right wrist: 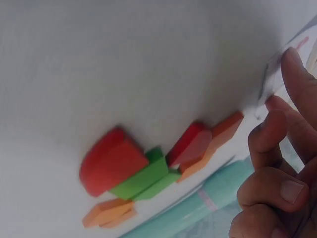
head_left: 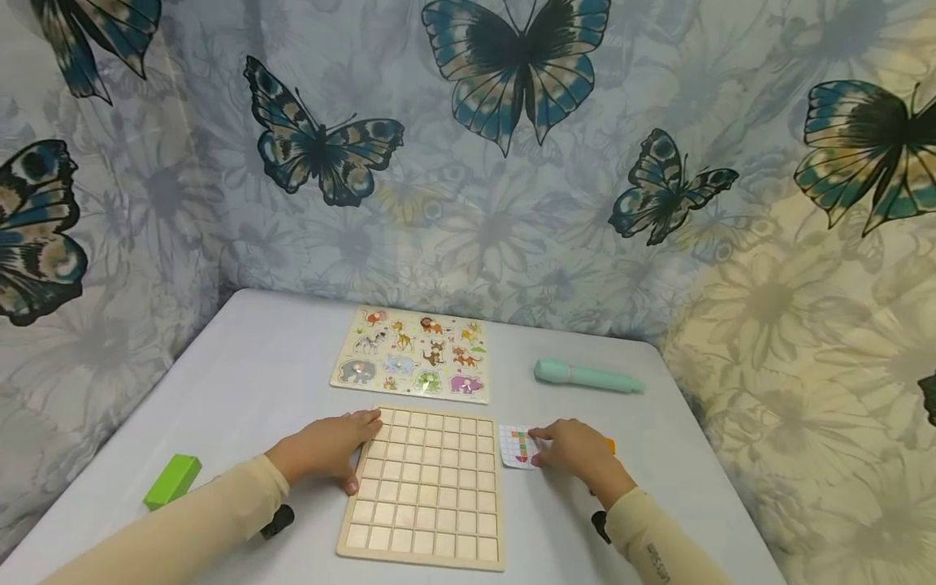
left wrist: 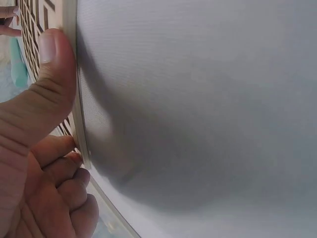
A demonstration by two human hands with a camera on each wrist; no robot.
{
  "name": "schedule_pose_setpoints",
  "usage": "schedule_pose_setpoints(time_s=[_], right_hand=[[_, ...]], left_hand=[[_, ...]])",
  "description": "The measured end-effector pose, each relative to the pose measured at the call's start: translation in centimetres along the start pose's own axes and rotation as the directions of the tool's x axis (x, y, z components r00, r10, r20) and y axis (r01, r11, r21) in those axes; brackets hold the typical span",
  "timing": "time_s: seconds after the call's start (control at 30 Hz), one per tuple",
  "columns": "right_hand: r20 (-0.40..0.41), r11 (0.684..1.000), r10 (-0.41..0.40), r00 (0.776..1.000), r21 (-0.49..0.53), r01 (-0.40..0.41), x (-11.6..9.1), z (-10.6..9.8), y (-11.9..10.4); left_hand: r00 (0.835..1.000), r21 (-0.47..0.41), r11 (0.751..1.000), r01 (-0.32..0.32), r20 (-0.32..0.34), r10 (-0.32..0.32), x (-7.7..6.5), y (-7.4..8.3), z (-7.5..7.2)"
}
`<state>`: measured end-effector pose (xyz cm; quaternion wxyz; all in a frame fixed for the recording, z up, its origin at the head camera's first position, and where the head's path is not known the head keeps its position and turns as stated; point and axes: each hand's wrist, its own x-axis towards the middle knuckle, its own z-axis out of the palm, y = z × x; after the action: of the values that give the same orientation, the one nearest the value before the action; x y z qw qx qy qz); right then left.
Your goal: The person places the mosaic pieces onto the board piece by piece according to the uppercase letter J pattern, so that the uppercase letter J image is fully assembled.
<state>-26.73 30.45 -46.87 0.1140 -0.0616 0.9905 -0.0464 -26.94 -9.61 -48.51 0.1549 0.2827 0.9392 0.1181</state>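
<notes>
A pale wooden grid board (head_left: 422, 487) lies flat on the table. My left hand (head_left: 327, 447) rests at its upper left, the fingertips on the corner and the thumb touching the left edge. In the left wrist view that thumb (left wrist: 58, 59) lies on the rim. To the right of the board is a small white card (head_left: 509, 448) printed with a grid and a coloured pattern. My right hand (head_left: 578, 455) touches the card's right side with index finger and thumb. Its other fingers are bent. Red (right wrist: 111, 161), green (right wrist: 143, 181) and orange (right wrist: 108, 213) blocks lie beside it.
An animal puzzle board (head_left: 411, 354) lies behind the grid board. A mint-green tube-shaped object (head_left: 589, 377) lies at the back right. A green block (head_left: 172, 481) sits at the left. Butterfly-patterned cloth (head_left: 468, 227) hangs behind the white table (head_left: 270, 357).
</notes>
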Motion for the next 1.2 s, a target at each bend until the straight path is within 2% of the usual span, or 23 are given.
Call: schedule_pose_setpoints(time_s=[0.23,0.37,0.53,0.67,0.83,0.93,1.07,1.2], right_hand=[[0.003,0.999,0.025,1.0,-0.026,-0.024,-0.3,-0.2,0.5],[-0.006,1.0,0.009,1.0,0.0,-0.009,0.6,-0.2,-0.2],[-0.026,0.994,-0.03,0.999,0.103,0.032,1.1,-0.5,-0.5],[-0.055,0.988,0.005,0.998,0.154,0.003,-0.1,-1.4,2.4],[-0.076,0.989,0.032,0.997,0.147,-0.02,-1.3,-2.0,7.7],[-0.071,0.989,0.037,0.997,0.149,-0.026,-1.6,-1.8,10.1],[-0.064,0.985,0.056,0.996,0.166,-0.045,-1.7,-1.3,11.6],[-0.051,0.978,0.107,0.993,0.187,-0.095,-2.1,-1.1,12.2]], left_hand=[[0.999,-0.021,0.999,-0.041,-0.012,0.041,0.2,0.7,0.4],[0.999,-0.012,1.0,-0.02,-0.035,0.02,-0.4,-0.3,0.5],[1.0,-0.042,0.999,0.007,-0.03,-0.009,-1.7,-1.6,0.2],[1.0,-0.08,0.997,-0.015,-0.005,0.015,-2.1,-1.7,-0.3],[1.0,-0.093,0.996,0.0,-0.013,-0.001,-2.1,-1.9,-0.8],[1.0,-0.106,0.994,-0.001,-0.016,0.0,-2.1,-2.1,-0.8],[1.0,-0.107,0.994,0.0,0.008,0.001,-1.7,-2.1,-0.2],[0.999,-0.119,0.993,-0.027,0.032,0.031,-0.9,-1.7,0.5]])
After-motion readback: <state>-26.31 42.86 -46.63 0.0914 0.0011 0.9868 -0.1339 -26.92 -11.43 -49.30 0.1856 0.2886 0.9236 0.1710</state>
